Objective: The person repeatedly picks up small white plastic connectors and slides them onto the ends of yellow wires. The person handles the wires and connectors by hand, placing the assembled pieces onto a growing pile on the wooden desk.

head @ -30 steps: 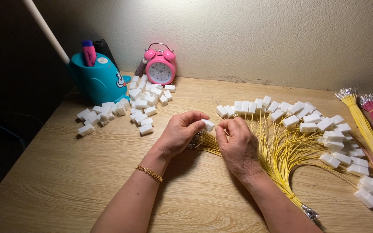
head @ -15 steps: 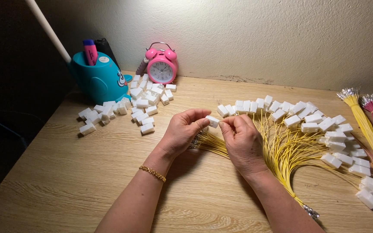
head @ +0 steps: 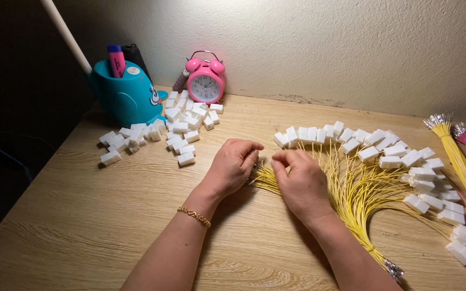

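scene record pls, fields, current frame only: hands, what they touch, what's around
left hand: left hand curled, fingertips at the loose ends of the yellow wires
right hand: right hand resting on the same wires, fingers pinched
wire ends: white connectors fanned out
loose pile: white blocks
back: pink alarm clock, teal holder
surface: wooden table
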